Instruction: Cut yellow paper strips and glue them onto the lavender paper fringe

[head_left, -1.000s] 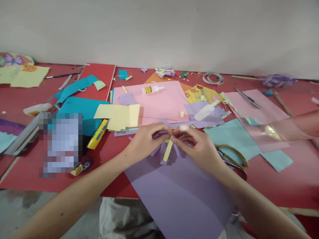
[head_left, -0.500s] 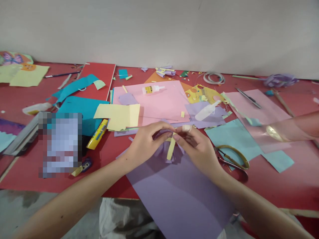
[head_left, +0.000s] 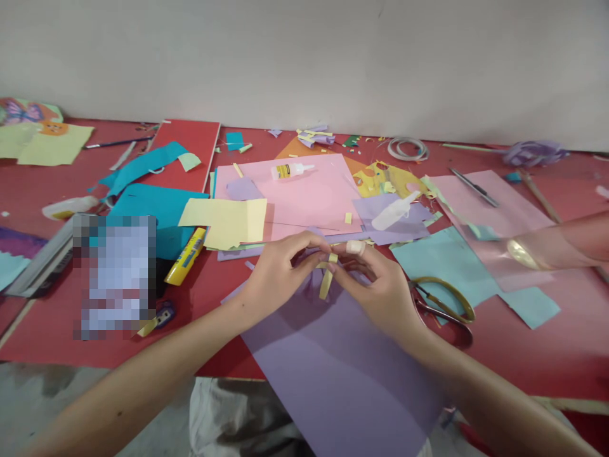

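My left hand (head_left: 290,270) and my right hand (head_left: 380,279) meet over a large purple sheet (head_left: 352,368) that hangs past the table's front edge. Between their fingertips they pinch a narrow yellow paper strip (head_left: 326,285), whose upper end bends over into a small fold. Behind the strip, partly hidden by my fingers, are cut purple paper pieces (head_left: 311,282). A white band wraps one finger of my right hand. Just right of that hand lie scissors (head_left: 447,298) with olive-coloured handles.
Pink paper (head_left: 304,209) carries a small glue bottle (head_left: 290,170). A white bottle (head_left: 392,212) lies on purple paper. Left are a yellow glue stick (head_left: 185,257) and teal paper (head_left: 152,203). Another person's forearm (head_left: 561,241) reaches in from the right over light-blue paper (head_left: 451,260).
The yellow strip's upper end has been bent over between my fingertips, and its hanging part shows shorter. My hands stay in nearly the same place.
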A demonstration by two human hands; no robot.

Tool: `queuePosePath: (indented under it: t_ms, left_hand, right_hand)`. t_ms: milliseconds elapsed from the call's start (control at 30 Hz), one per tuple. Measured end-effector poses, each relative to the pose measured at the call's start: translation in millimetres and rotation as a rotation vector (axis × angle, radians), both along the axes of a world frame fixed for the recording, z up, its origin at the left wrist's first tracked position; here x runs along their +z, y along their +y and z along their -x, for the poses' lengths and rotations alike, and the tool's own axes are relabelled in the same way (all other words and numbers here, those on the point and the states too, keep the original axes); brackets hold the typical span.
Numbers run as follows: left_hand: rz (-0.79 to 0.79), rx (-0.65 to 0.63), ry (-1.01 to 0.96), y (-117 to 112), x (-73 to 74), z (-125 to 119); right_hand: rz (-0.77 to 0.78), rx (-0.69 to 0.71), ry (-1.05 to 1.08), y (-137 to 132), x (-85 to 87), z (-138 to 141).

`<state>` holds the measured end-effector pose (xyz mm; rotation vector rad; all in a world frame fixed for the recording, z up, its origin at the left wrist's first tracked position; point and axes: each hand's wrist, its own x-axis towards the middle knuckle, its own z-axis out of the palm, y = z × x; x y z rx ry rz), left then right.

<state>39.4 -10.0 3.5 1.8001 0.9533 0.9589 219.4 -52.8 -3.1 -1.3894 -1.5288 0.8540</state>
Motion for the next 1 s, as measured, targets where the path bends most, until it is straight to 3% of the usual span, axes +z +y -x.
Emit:
queuePosePath:
  t_ms: [300, 700, 1000]
  left_hand:
    - [0.075, -0.007, -0.011, 3.5, 0.0, 1.2]
    - [-0.003, -0.041, 0.068, 3.3, 1.4, 1.8]
    - [0.040, 0.058, -0.017, 6.3, 3.1, 5.0]
  right_hand:
    - [0.129, 0.052, 0.141, 5.4, -3.5, -5.4]
    - [0.193, 0.153, 0.216, 6.9, -4.0, -7.9]
    - [0.276, 0.156, 0.255, 10.3, 4.9, -7.8]
